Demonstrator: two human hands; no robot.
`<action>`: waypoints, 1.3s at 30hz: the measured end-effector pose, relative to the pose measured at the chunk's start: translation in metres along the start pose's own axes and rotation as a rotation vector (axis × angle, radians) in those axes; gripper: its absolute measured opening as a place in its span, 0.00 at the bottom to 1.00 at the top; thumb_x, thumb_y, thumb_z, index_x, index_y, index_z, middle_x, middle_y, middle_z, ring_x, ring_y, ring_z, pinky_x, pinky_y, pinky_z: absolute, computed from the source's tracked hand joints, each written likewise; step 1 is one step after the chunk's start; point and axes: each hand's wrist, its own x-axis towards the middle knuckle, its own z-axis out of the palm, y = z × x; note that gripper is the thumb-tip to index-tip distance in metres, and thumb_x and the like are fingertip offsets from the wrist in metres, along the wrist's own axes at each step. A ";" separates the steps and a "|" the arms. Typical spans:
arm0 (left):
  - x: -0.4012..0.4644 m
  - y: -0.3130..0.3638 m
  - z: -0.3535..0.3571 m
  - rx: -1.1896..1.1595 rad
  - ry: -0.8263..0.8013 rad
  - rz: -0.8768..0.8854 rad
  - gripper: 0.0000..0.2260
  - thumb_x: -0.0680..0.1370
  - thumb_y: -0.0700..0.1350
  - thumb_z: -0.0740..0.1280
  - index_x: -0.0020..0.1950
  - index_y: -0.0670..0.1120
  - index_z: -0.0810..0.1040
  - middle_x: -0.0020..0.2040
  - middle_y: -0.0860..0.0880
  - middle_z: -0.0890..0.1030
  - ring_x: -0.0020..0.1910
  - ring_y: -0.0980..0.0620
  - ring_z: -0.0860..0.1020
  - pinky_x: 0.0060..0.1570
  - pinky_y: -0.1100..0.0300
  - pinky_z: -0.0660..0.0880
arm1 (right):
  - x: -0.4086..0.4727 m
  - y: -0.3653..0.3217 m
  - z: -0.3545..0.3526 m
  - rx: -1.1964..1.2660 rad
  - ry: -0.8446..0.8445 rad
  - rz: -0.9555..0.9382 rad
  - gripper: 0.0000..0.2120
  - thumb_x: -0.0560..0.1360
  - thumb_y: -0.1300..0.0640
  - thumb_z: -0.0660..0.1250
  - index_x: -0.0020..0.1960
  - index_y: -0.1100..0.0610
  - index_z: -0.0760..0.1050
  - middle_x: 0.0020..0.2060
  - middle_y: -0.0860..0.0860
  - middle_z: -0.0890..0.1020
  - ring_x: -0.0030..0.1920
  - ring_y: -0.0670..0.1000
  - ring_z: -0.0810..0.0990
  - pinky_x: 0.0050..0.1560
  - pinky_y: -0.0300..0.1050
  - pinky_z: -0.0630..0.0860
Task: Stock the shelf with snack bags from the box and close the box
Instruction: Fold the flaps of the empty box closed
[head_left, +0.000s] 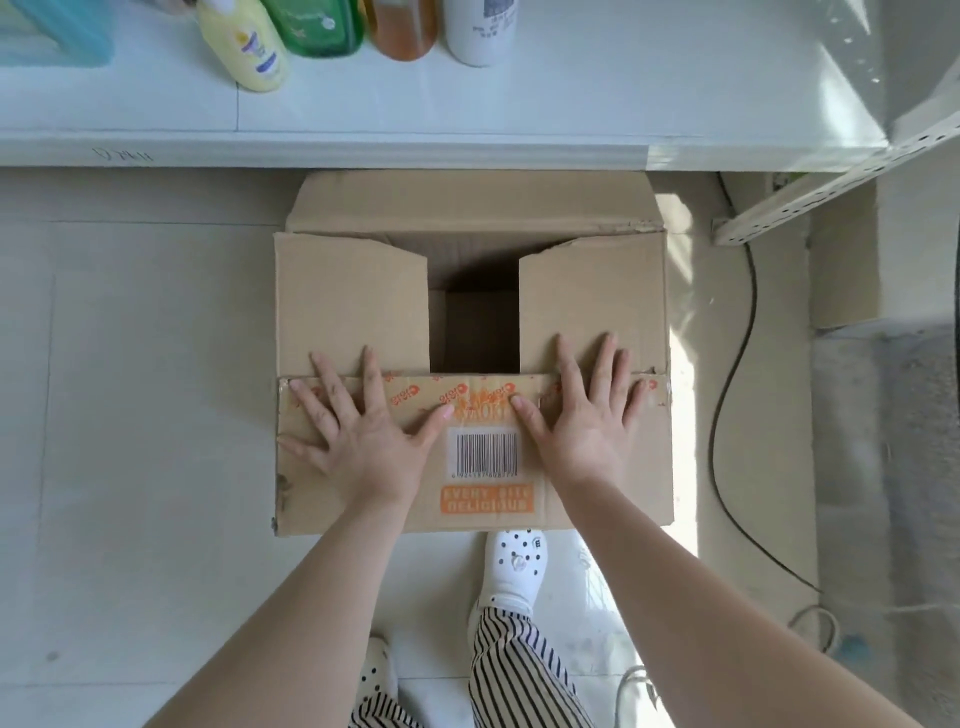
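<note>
Under both palms lies the near printed flap (488, 452) of the brown corrugated cardboard box (343, 301) on the pale tiled floor (130, 364). Left hand (363, 441) and right hand (582, 426) press it flat, fingers spread and straight, gripping nothing. Beyond the fingertips, two plain side flaps are folded in; the far flap (467, 200), long axis left-right, stands open toward the white shelf (571, 104), equally near both hands. No snack bags show.

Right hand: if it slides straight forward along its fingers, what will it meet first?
The right hand lies flat on the near flap, fingertips already over the right side flap. Going on, it would slide along that flap and probably meet the raised far flap, though depth is hard to judge.
</note>
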 end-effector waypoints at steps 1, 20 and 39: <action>-0.005 -0.001 0.001 0.006 -0.010 -0.006 0.47 0.64 0.79 0.49 0.77 0.59 0.41 0.78 0.46 0.34 0.75 0.38 0.35 0.67 0.26 0.45 | -0.004 0.002 0.000 -0.001 -0.008 0.002 0.38 0.75 0.29 0.52 0.80 0.41 0.44 0.79 0.55 0.39 0.79 0.57 0.35 0.76 0.58 0.32; -0.068 -0.039 0.033 0.029 -0.037 0.025 0.46 0.66 0.77 0.51 0.77 0.60 0.37 0.77 0.45 0.32 0.75 0.39 0.33 0.67 0.26 0.44 | -0.080 0.027 0.032 -0.043 -0.041 0.060 0.38 0.74 0.28 0.46 0.80 0.41 0.43 0.79 0.55 0.37 0.78 0.57 0.34 0.75 0.57 0.31; 0.044 0.004 -0.023 -0.355 0.181 -0.209 0.58 0.62 0.74 0.66 0.79 0.46 0.41 0.78 0.40 0.41 0.77 0.42 0.40 0.72 0.35 0.42 | 0.041 0.009 -0.036 0.412 0.229 0.298 0.53 0.68 0.28 0.66 0.80 0.52 0.45 0.79 0.60 0.48 0.79 0.59 0.46 0.78 0.56 0.44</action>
